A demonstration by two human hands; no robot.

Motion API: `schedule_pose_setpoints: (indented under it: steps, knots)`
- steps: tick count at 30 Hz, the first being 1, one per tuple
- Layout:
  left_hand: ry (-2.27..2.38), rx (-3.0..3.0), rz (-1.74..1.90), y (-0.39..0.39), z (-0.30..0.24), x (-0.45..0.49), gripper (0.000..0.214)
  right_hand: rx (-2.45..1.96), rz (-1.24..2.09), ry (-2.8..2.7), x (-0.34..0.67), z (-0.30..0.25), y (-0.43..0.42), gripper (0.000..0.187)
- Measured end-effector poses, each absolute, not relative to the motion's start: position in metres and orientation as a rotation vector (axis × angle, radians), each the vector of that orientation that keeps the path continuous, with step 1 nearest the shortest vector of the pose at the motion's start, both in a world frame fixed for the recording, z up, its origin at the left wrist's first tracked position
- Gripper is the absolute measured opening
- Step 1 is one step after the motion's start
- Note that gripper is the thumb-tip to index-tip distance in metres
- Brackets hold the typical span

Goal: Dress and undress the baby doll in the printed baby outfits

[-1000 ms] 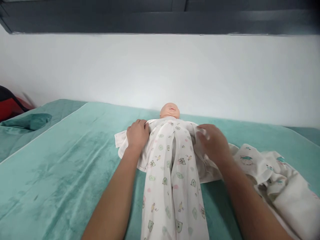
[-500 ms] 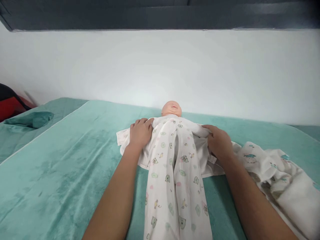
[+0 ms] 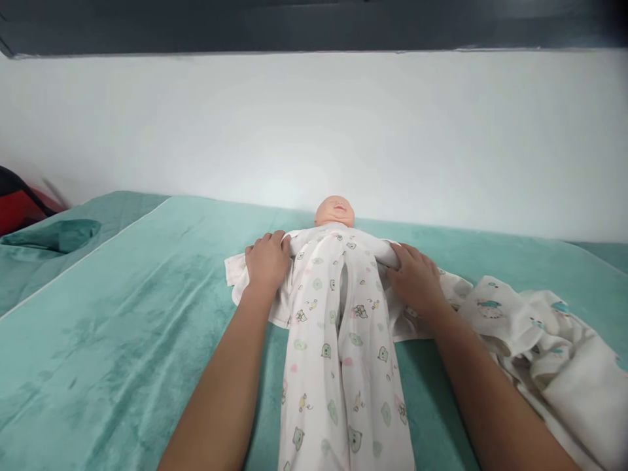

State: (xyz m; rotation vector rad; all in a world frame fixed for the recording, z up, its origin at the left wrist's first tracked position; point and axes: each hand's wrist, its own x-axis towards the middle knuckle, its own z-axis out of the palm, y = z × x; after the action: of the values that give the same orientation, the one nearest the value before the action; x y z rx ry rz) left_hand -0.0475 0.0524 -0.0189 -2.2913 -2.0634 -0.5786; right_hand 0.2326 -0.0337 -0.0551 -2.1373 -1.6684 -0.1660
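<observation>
A baby doll (image 3: 335, 210) lies on its back, its head by the wall. White footless-looking clothing printed with small bears (image 3: 343, 340) covers its body and runs toward me in two legs; their lower ends are out of view. Beneath it, a white shirt-like cloth (image 3: 236, 269) spreads out on both sides. On the left, my left hand (image 3: 267, 259) has its fingers curled over the doll's white-sleeved arm. My right hand (image 3: 415, 275) wraps round the other sleeved arm, thumb toward the doll's body. Both palms and the undersides of the fingers are hidden.
A teal velvety cover (image 3: 147, 327) stretches under everything. Crumpled white printed cloth (image 3: 549, 340) lies to the right, beside my right forearm. Behind stands a white wall (image 3: 314, 131) with a dark panel (image 3: 314, 26) above. A red and black object (image 3: 22, 203) sits at the far left.
My right hand has shifted from pinching the cloth at the arm to lying round the sleeved arm, closer to the body. My left hand has slid slightly outward.
</observation>
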Motion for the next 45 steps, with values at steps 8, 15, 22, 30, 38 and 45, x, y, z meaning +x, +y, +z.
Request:
schedule_pose_setpoints:
  steps: [8,15,22,30,38,45]
  knots:
    - [-2.29,-2.196,-0.655,0.062,-0.019,-0.049,0.039,-2.151,-0.108,-1.616,0.24,-0.059,-0.03,0.056]
    - [-2.372,-2.192,-0.692,0.074,-0.017,-0.048,0.041,-2.214,-0.107,-1.58,0.23,-0.055,-0.029,0.051]
    - [-2.173,-2.3,-0.766,0.076,-0.019,-0.045,0.042,-2.06,-0.106,-1.501,0.225,-0.054,-0.034,0.047]
    - [-2.147,-2.343,-0.697,0.066,-0.015,-0.044,0.039,-1.549,0.258,-1.765,0.157,0.012,-0.009,0.041]
    - [-2.273,-2.299,-0.54,0.07,-0.013,-0.048,0.036,-1.798,0.34,-2.785,0.077,0.042,0.086,0.024]
    - [-2.279,-2.28,-0.518,0.071,-0.014,-0.048,0.038,-1.714,0.072,-2.729,0.075,0.035,0.076,0.028]
